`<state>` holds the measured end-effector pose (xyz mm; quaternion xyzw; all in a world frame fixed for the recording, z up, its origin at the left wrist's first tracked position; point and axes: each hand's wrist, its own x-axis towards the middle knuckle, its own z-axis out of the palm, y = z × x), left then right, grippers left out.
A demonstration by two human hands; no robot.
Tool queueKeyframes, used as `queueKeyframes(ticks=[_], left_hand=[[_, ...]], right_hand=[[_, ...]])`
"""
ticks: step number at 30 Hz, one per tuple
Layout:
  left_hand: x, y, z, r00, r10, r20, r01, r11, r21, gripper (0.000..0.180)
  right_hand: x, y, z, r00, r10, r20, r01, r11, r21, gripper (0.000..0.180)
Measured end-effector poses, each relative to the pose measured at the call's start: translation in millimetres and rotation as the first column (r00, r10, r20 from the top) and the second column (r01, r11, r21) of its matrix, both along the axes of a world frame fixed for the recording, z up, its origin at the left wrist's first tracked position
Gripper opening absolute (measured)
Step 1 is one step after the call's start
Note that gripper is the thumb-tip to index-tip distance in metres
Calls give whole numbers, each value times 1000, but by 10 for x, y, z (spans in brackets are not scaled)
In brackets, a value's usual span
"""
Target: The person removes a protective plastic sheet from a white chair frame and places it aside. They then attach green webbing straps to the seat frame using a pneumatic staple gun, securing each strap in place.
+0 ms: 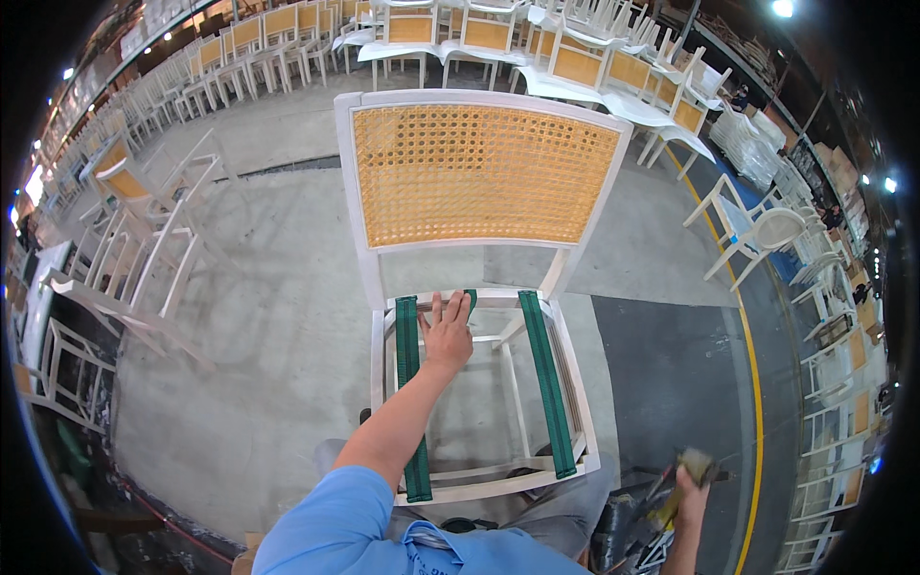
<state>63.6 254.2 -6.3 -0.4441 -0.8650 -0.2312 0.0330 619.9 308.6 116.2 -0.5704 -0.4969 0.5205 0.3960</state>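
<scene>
A pale wooden chair (582, 422) with a woven cane backrest (484, 172) stands right before me, its seat frame without a panel. Two green webbing straps run from the back rail to the front, a left strap (418, 470) and a right strap (548, 383). My left hand (448, 335) rests on the back rail, fingers stretched out and somewhat apart. Beside and partly under its fingertips shows a short green webbing piece (471, 300). Away from the chair, low on the right, my right hand (691, 496) is wrapped round a motion-blurred olive hand tool (698, 465).
Unfinished chair frames (144, 259) stand at the left. Rows of cane-back chairs (412, 29) line the far side, some stacked with white sheeting. A round-backed armchair (752, 230) and more chairs stand right, past a yellow floor line (752, 383). Dark equipment (623, 537) lies near my right forearm.
</scene>
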Motion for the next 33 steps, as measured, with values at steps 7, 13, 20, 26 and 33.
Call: queueKeyframes(ticks=[7, 13, 20, 26, 33], left_hand=[[-10, 55, -12, 998, -27, 65, 24, 998, 53, 70], [-71, 16, -64, 995, -31, 94, 27, 999, 46, 72], [-73, 25, -132, 998, -14, 69, 13, 1000, 27, 79], [-55, 36, -137, 997, -9, 77, 7, 999, 36, 79], [-77, 20, -117, 998, -4, 67, 1, 999, 48, 78]], right_hand=[[-2474, 418, 871, 851, 516, -95, -525, 836, -158, 32], [-4393, 635, 361, 714, 695, -83, -691, 680, -247, 29], [-4970, 803, -59, 750, 661, 10, -623, 711, -327, 30], [-5063, 799, -183, 737, 673, 58, -624, 712, -323, 27], [-5113, 741, -228, 727, 680, 95, -630, 716, -300, 27]])
